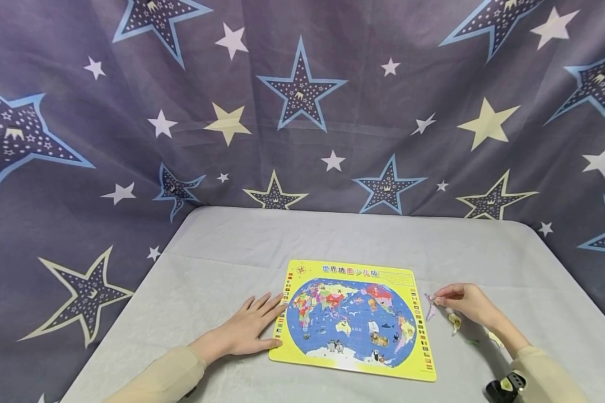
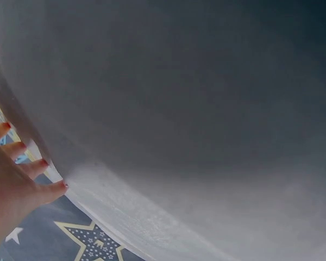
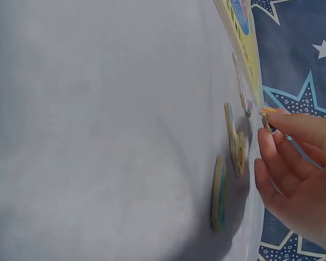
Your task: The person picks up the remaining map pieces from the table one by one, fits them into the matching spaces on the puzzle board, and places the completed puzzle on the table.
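A yellow-bordered world map puzzle board [image 1: 353, 373] lies flat on the table, with Chinese characters along its top edge. My left hand [image 1: 249, 327] rests with fingers spread at the board's left edge, the fingertips touching its border. To the right of the board, my right hand [image 1: 465, 303] pinches a small puzzle piece [image 3: 268, 116] between thumb and fingers, slightly above the table. That piece shows some orange; its picture is too small to read. Below the pinching fingers lies a pink puzzle piece [image 1: 430, 309]. A yellowish piece [image 1: 454, 323] lies nearer the right wrist.
More loose pieces lie under the right forearm, among them a pale one [image 1: 495, 339] and a thick-edged blue-green one [image 3: 219, 196]. A grey-white cloth covers the table [image 1: 242, 240]. Behind it hangs a dark curtain [image 1: 333, 140] with stars.
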`<state>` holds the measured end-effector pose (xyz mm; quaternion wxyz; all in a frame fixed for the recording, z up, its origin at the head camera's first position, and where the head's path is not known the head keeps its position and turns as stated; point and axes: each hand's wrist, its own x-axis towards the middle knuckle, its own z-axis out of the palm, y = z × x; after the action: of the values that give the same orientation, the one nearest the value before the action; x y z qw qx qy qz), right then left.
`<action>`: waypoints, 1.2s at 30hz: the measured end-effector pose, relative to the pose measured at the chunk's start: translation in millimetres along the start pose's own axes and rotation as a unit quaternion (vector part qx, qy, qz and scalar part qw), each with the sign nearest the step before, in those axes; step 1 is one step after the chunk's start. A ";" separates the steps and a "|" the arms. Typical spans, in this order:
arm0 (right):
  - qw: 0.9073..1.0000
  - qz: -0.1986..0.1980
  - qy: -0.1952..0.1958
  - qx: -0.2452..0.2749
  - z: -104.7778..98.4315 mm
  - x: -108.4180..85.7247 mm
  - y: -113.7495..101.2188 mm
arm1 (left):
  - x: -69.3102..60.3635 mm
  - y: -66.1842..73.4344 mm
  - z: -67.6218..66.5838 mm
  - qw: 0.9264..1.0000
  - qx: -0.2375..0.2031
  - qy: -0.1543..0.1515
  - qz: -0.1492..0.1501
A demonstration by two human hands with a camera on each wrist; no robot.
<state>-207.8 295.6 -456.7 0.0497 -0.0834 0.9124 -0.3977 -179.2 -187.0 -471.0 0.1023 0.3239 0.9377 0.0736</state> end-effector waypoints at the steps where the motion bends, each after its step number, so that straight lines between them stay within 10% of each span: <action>1: 1.000 -0.001 -0.004 0.001 0.4 0.2 -0.8 | -0.1 -0.1 0.1 1.000 0.000 0.000 0.000; 36: 0.992 -0.063 -0.085 0.067 19.3 7.5 -23.1 | -0.1 1.7 -2.5 1.000 -0.001 -0.007 -0.003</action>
<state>-209.4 264.8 -453.0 0.1075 -0.1712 0.8691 -0.4514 -178.8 -185.9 -468.2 0.1088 0.3220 0.9377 0.0718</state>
